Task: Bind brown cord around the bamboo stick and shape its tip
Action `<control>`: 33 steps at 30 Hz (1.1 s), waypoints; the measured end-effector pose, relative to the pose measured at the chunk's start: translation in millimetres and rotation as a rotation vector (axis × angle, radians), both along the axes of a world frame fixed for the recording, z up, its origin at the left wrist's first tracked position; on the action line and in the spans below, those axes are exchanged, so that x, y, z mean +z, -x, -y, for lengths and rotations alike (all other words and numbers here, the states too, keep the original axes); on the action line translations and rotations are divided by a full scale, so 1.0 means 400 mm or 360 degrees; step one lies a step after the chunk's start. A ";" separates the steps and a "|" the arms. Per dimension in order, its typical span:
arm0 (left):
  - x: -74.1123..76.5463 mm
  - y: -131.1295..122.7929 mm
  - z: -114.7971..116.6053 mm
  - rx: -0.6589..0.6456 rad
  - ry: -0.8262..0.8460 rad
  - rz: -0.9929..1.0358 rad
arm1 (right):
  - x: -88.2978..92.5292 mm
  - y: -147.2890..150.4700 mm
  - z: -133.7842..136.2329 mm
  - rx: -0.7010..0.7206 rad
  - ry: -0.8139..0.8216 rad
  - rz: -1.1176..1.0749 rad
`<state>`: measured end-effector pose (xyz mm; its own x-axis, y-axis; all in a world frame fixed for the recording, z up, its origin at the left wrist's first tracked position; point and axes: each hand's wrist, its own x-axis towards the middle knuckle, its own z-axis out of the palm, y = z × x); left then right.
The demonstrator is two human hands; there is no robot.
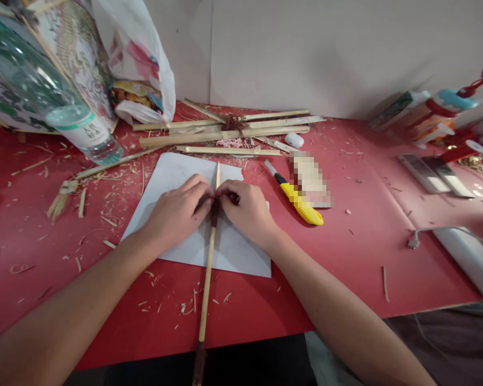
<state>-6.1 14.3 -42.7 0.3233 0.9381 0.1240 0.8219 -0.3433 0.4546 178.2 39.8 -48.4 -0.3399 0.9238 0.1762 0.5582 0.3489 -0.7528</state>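
Observation:
A slim bamboo stick [209, 262] with a pointed tip runs from my lap up over a white sheet of paper [185, 249]. Dark brown string [214, 214] is wound around it near the tip, and another brown wrapping [199, 359] sits lower down. My left hand [183, 209] and my right hand [247, 209] meet over the upper winding, fingertips closed in a pinch on the string at the stick. The exact strand between the fingers is too small to make out. Right of the paper lies a yellow utility knife [301, 203] with its blade out.
Bamboo strips [225, 134] lie along the wall, beside a white earbud case [294, 140]. At the left are a plastic bottle [80, 128] and a plastic bag [145, 53]. A phone [312, 177] lies beyond the knife. A cable [414, 242] and shavings are on the red table [346, 268].

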 end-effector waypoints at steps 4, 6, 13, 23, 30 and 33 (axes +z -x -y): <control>-0.001 0.001 0.000 -0.0001 0.0006 0.0028 | 0.001 -0.002 0.000 0.0026 -0.0063 0.0092; -0.002 0.002 -0.001 -0.0007 0.0006 0.0040 | 0.002 -0.002 0.001 0.0050 -0.0067 0.0138; -0.003 0.005 -0.006 -0.0023 0.0030 0.0090 | 0.010 -0.004 0.004 0.0106 -0.0036 0.0230; 0.009 0.017 -0.013 -0.0106 0.0030 0.0293 | 0.018 0.004 -0.003 0.0098 0.0104 0.0225; 0.016 0.041 -0.009 -0.0196 -0.0133 0.0136 | 0.016 0.005 -0.005 0.0081 0.0091 0.0296; 0.015 0.041 -0.006 -0.0212 -0.0154 0.0082 | 0.014 0.005 -0.006 0.0110 0.0065 0.0331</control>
